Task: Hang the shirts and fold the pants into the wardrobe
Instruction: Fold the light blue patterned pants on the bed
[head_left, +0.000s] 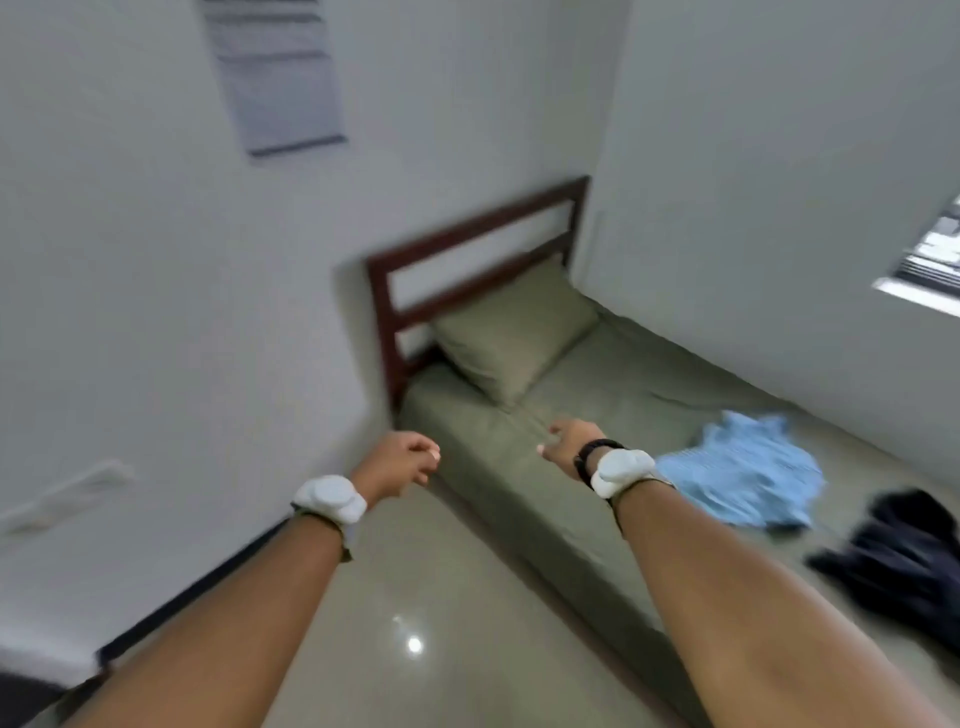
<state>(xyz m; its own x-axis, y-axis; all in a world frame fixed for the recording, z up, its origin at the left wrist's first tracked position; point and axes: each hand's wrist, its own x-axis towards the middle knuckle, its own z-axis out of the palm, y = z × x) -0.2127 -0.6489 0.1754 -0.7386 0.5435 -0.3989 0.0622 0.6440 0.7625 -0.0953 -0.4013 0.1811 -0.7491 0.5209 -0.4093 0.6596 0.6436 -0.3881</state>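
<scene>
Both arms reach forward, empty. The left grip (402, 462) curls loosely above the floor (415, 597); the right grip (569, 447) hovers over the bed (519, 467). Right of it lie a light-blue shirt (748, 478) and a dark garment (898, 566), blurred.

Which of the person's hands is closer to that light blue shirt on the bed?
The right hand: it hangs just left of the light blue shirt. The left hand is farther left, over the floor.
</scene>
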